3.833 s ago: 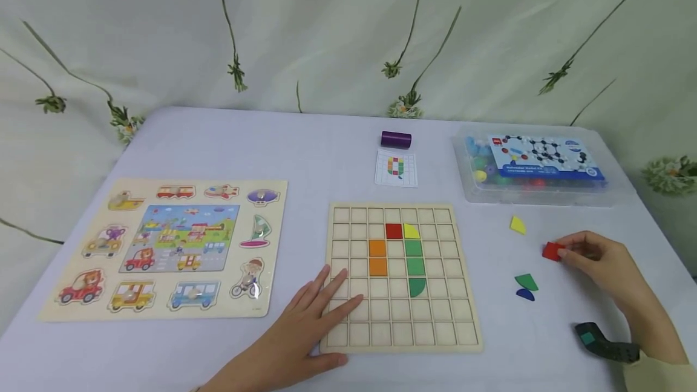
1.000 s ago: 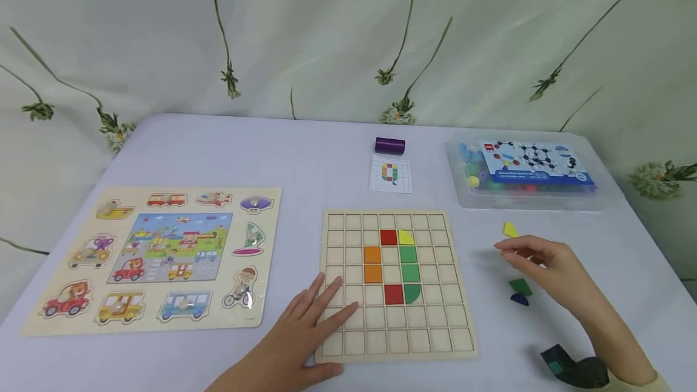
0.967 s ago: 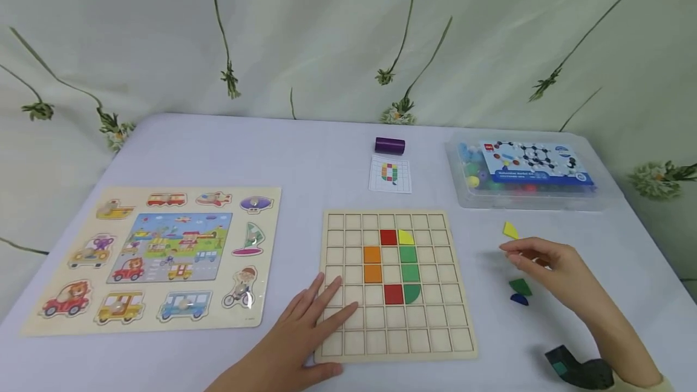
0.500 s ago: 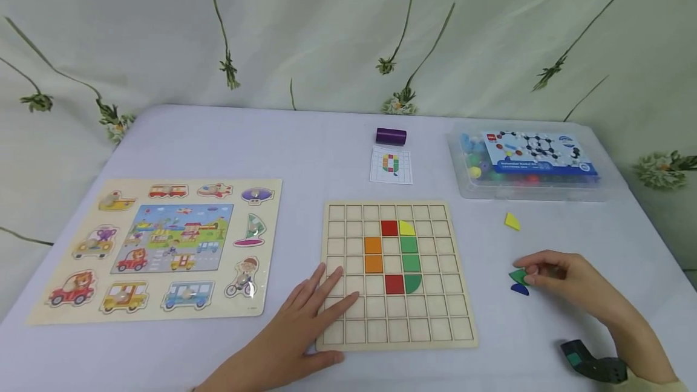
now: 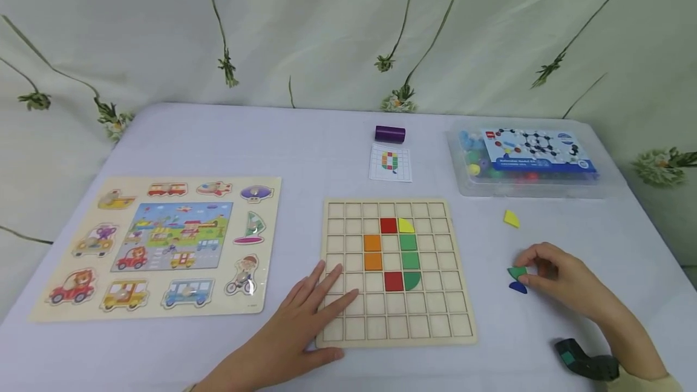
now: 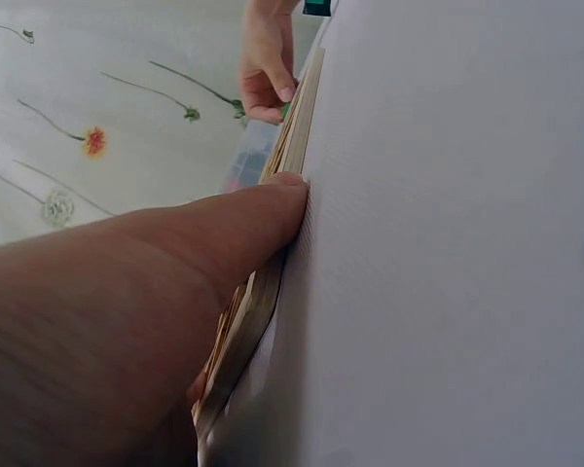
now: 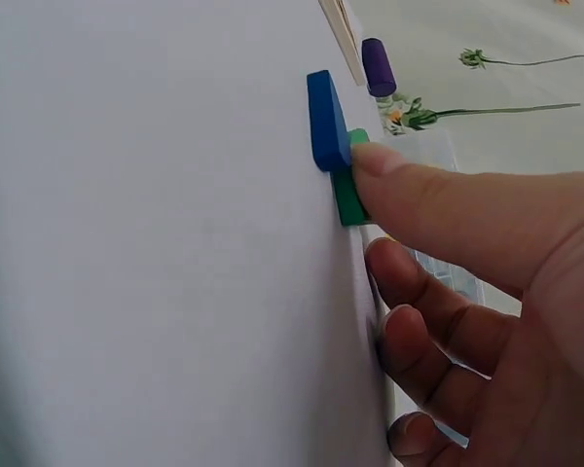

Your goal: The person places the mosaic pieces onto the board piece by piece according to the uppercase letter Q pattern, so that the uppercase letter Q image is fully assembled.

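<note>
My left hand (image 5: 296, 325) rests with spread, straight fingers on the left edge of a wooden grid board (image 5: 389, 326); its thumb lies at the front edge. Beside the board, my right hand (image 5: 569, 283) pinches a green quarter-circle block (image 5: 514, 272) between thumb and index finger at the tabletop. A blue half-circle block (image 7: 325, 122) lies right against the green one in the right wrist view. A yellow quarter-circle block (image 5: 511, 218) sits farther back. On the board are two red squares (image 5: 394, 281), orange squares (image 5: 373, 261), green squares (image 5: 409, 261), and yellow and green quarter-circles.
Behind the board lie a pattern card (image 5: 403, 168) and a purple cylinder (image 5: 389, 133). A clear box of molecular model parts (image 5: 474, 189) stands back right. A vehicle picture puzzle (image 5: 218, 307) covers the left side. My right wrist wears a black strap device (image 5: 587, 362).
The red square my right hand held earlier now lies on the board beside the green quarter-circle. My right hand has come back to the loose blocks and taken hold of the green one.
</note>
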### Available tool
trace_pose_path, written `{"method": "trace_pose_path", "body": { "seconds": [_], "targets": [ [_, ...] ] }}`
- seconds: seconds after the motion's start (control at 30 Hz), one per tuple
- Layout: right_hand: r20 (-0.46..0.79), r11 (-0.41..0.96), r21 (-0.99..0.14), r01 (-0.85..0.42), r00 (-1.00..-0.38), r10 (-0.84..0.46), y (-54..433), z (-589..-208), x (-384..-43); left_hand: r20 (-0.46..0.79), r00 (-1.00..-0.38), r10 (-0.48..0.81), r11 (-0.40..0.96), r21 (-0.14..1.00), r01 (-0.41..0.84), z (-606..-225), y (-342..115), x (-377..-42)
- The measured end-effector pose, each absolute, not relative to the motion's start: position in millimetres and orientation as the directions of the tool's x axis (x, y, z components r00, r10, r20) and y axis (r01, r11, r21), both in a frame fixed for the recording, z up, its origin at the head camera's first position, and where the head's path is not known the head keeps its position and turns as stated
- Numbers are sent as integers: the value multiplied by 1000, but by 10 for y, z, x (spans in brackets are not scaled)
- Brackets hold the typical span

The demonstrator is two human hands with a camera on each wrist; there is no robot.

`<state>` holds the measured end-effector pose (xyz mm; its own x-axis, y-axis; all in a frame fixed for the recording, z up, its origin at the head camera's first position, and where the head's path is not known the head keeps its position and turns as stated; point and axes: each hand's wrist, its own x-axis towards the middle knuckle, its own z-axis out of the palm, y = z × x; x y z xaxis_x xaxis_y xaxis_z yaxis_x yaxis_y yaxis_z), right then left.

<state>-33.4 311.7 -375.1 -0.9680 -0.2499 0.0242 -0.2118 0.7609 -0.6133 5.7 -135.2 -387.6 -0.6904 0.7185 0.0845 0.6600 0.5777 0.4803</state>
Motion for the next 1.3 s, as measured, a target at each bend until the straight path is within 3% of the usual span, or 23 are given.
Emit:
{"method": "trace_pose_path", "body": {
  "seconds": [0.27, 0.6, 0.77, 0.97, 1.13, 1.3],
  "targets": [
    [7, 815, -571, -96, -994, -111, 3035, -3756, -251, 87, -691, 718, 573, 490, 657, -3883, -1360, 48],
    [12, 759, -643, -104, -992, -125, 2926, -3619, -351, 100, -690, 717, 570, 486, 663, -3872, -1363, 49],
    [33, 623, -768, -147, -981, -191, 2731, -3533, -458, 101, -688, 718, 565, 493, 662, -3856, -1360, 47],
    [64, 395, -892, -221, -925, -373, 2380, -3491, -627, 80, -696, 714, 568, 514, 643, -3858, -1358, 53],
    [87, 271, -926, -264, -845, -528, 2013, -3517, -719, 51, -702, 710, 583, 517, 627, -3861, -1357, 52],
    [95, 265, -909, -322, -779, -620, 1636, -3572, -747, 28, -705, 708, 592, 521, 615, -3852, -1355, 52]
  ]
}}
